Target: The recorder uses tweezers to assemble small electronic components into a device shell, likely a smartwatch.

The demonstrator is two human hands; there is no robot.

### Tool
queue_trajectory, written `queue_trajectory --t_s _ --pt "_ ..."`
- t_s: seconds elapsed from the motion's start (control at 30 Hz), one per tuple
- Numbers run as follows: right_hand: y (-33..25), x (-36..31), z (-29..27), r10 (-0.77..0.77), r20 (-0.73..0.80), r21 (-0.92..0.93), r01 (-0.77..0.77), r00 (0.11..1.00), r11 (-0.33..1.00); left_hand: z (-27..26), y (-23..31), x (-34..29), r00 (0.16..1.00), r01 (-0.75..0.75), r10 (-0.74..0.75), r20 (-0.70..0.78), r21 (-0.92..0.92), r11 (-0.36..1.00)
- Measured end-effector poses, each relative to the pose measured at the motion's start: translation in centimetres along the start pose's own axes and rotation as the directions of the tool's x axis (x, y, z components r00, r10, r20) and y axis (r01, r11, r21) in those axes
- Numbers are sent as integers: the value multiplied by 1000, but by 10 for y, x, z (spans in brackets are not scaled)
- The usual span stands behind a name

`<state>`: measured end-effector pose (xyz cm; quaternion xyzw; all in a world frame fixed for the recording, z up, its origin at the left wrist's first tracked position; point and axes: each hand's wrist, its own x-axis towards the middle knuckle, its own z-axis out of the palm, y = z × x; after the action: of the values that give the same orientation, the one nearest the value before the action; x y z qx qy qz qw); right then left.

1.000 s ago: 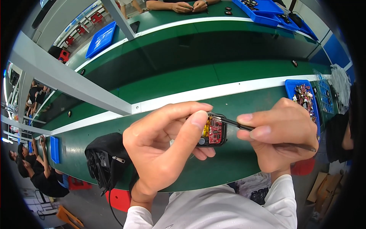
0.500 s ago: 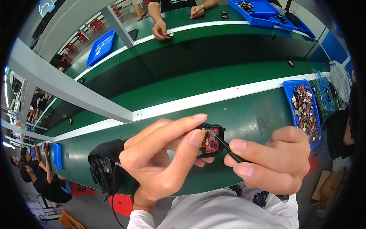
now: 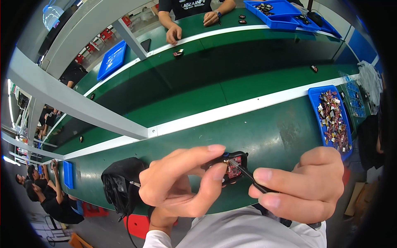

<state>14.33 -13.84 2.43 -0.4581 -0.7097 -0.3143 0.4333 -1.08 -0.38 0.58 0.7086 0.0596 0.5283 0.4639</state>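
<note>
"Is work on the device (image 3: 238, 159) finished?"

"Seemingly not (its red board (image 3: 232, 172) is uncovered); it is pinched by the left hand (image 3: 165, 184) above the near bench (image 3: 269, 128), tweezers (image 3: 246, 173) clamped in the right hand (image 3: 304, 184)."

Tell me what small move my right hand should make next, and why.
Perhaps nudge the black tweezers gently toward the red circuit board: your right hand pinches them, angled over it, while your left hand holds its black casing. Contact is unclear.

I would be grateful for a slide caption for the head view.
Left hand holds a black-cased device while the right hand holds dark tweezers at its red circuit board.
</note>
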Motion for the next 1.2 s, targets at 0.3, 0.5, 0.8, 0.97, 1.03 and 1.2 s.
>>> queue_trajectory --t_s 0.3,0.5,0.8,0.97,1.03,1.2 --pt "1 5 -11 70 56 61 -73 996 995 0 0 -7 998 -43 39 40 93 995" --pt "1 9 -17 106 132 92 -119 986 989 1 -3 -8 997 -65 60 47 111 992" --pt "-3 8 -12 55 108 43 -60 993 997 5 1 -9 997 78 -78 -9 106 991" --pt "1 10 -12 66 143 25 -70 987 997 4 2 -9 991 133 -131 -40 55 990" --pt "7 11 -12 85 128 117 -100 988 988 2 2 -10 990 134 -132 -43 44 990" --pt "13 5 -21 95 137 207 -122 986 971 -3 2 -6 989 148 -149 -20 -15 989"
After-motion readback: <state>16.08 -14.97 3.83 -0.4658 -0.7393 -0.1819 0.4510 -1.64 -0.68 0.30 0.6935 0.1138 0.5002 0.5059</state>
